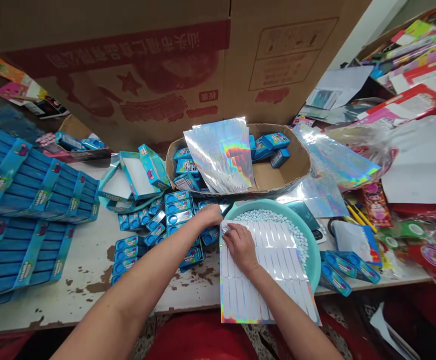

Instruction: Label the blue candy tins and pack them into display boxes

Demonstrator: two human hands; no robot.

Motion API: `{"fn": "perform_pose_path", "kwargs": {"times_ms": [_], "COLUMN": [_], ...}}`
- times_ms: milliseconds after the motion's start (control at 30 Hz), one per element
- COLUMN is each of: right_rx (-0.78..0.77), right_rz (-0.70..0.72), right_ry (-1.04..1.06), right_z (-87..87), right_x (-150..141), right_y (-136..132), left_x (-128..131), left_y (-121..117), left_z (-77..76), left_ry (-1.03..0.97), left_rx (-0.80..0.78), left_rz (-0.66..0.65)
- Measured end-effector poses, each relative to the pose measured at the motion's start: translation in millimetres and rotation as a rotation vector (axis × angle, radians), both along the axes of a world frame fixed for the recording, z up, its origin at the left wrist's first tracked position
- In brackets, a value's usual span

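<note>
A silvery sheet of long white stickers [257,295] lies over the front of a turquoise basin [315,260] of small white candies [296,235]. My right hand [242,247] rests on the sheet, its thumb and fingers pinched together at the upper left corner, on a sticker there. My left hand [210,216] is closed just left of the basin, above a group of small blue candy boxes [178,207]. Its fingertips are turned away, so what they hold is hidden. More blue boxes [125,255] stand in rows to the left.
A cardboard tray [278,180] behind holds blue boxes and shiny sheets [221,155]. Stacked blue display boxes [26,190] fill the left. Open display trays [138,172] lie in another basin. Loose blue boxes [347,270] and a phone [304,215] lie right. A large carton [165,65] stands behind.
</note>
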State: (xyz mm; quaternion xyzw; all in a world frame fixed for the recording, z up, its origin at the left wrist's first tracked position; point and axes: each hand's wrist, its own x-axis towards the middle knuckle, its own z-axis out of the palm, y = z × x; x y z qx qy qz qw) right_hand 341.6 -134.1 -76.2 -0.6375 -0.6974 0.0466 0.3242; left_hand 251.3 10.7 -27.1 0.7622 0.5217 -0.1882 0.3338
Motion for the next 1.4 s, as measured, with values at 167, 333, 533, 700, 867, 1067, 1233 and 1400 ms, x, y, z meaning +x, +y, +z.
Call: {"fn": "perform_pose_path", "kwargs": {"times_ms": [167, 333, 533, 700, 867, 1067, 1233, 1400], "right_rx": [0.019, 0.018, -0.039, -0.079, -0.219, -0.457, -0.74, -0.889], "right_rz": [-0.05, -0.179, -0.272, -0.391, -0.215, -0.126, -0.126, -0.046], "right_ry": [0.071, 0.23, 0.337, 0.484, 0.646, 0.789, 1.039, 1.148], "right_z": [41.7, 101.2, 140.3, 122.2, 71.3, 21.0, 28.6, 42.3], "right_x": [11.0, 15.0, -17.3, -83.3, -198.6, -291.0, -299.3, -308.9], "right_y": [-12.7, -33.6, -57.6, -76.7, -76.8, -59.5, -70.1, -71.1], "left_x": [5.2, -7.4, -57.3, -133.5, -273.1, -392.0, -404.7, -406.6], "left_y": [-9.8, -25.3, -84.9, -133.7, -159.3, -168.2, -172.5, -175.2], "left_z": [13.5, 54.1, 84.4, 77.1, 55.9, 14.9, 33.1, 51.0], "left_ry": [0.021, -0.189, -0.931, -0.81, -0.649, -0.385, -0.56, -0.651], "left_rx": [0.029, 0.116, -0.257, -0.264, -0.222, -0.131, -0.266, -0.348], "left_rz": [0.051, 0.043, -0.051, 0.149, 0.336, 0.498, 0.498, 0.48]}}
